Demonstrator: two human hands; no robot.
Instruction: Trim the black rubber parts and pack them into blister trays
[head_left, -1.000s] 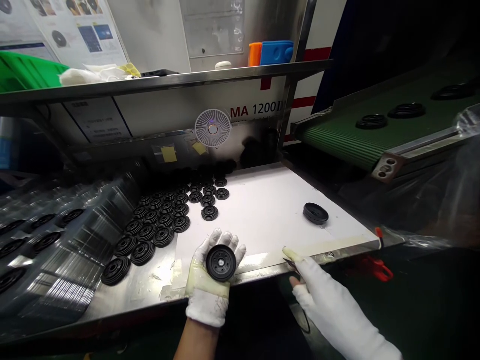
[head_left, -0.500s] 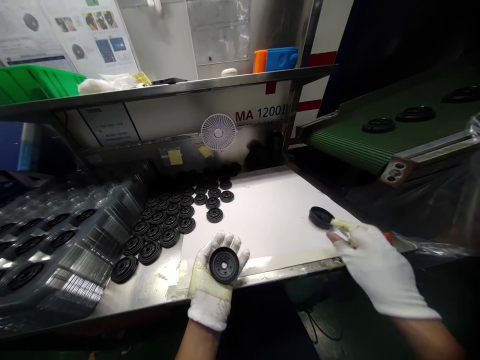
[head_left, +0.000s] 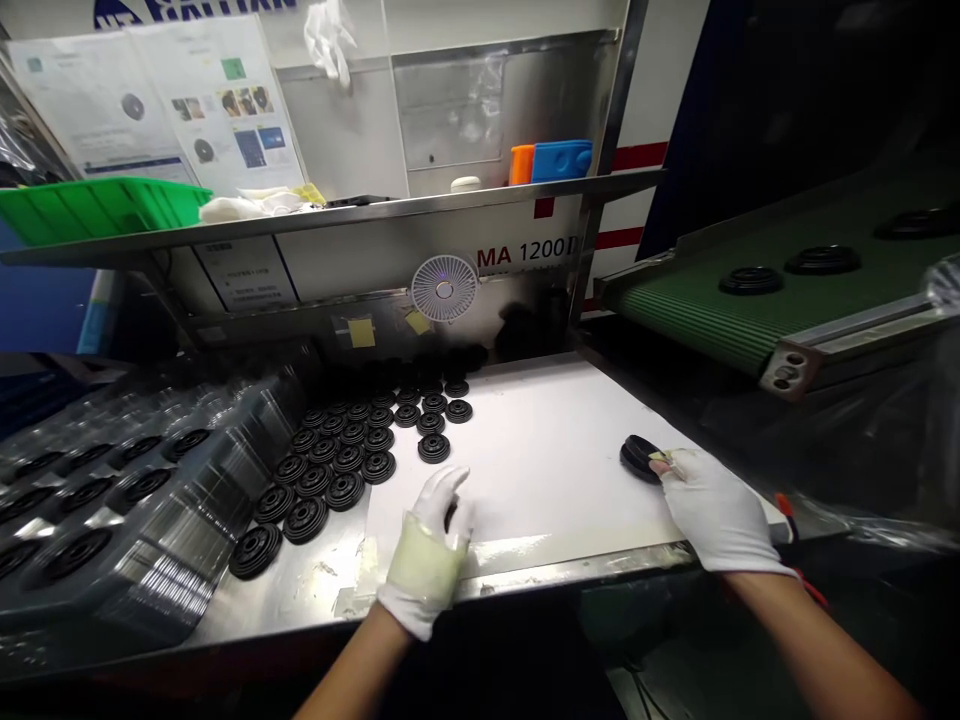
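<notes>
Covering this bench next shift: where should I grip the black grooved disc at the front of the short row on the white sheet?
Pinch the grooved rim of the black disc at its left and right edges, coming from the front, the side toward you. It lies flat, so the rim is the natural hold, and neighbouring discs crowd only its far side.

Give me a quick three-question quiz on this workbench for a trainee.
1. True or false: the right hand touches the black ribbed disc on the white sheet.
2. Multiple choice: what colour is the ribbed conveyor belt on the right? A green, B blue, C red.
3. Is the left hand or the right hand nearer the packed group of black discs?

Key: 1 true; 2 A; 3 the left hand.
</notes>
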